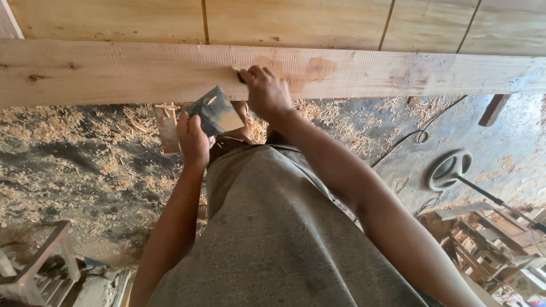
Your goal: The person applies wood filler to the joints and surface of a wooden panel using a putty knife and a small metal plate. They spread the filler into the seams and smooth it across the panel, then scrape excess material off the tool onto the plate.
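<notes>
Rough-sawn pale plank with knots and a tan filler patch near its middle. Right hand presses curled fingertips onto the plank's face beside the patch. Left hand, closed, grips a flat grey scraper just below the plank's lower edge. Sawdust covers the floor; what lies under the right fingertips is hidden.

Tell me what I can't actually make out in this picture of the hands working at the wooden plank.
- Right hand fingertips: curled against the plank, so whatever they press there is hidden.
- Flat dark board in the left hand: its lower edge is covered by the fingers.
- The person's legs and feet: hidden by the grey shirt.
- Plank ends: cut off by both side edges.
</notes>
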